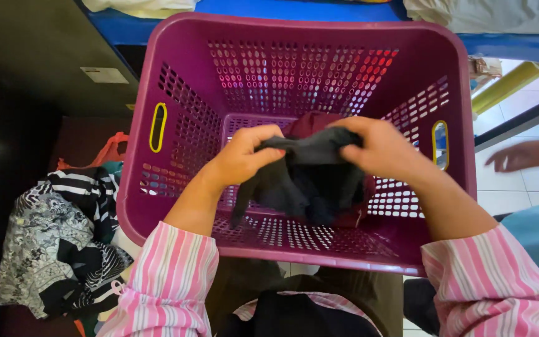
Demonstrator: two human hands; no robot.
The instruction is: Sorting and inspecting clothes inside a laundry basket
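Nearest the camera, 2 pink-striped sleeves led out to the hands. The left hand [244, 156] and right hand [378, 150] each pinched the top edge of a dark grey garment [310, 181], fingers closed on the cloth. It hung between them, stretched left to right, inside the purple basket [294, 37], above a maroon cloth [310, 120].

A single label [104, 75] is seen at the upper left, stuck flat on a dark surface [38, 56] just left of the purple basket [176, 37]. It is a small rectangle, white to pale grey, set slightly askew. Faint marks are carried on it, too small to be made out. No packages, signs or screens are shown elsewhere.
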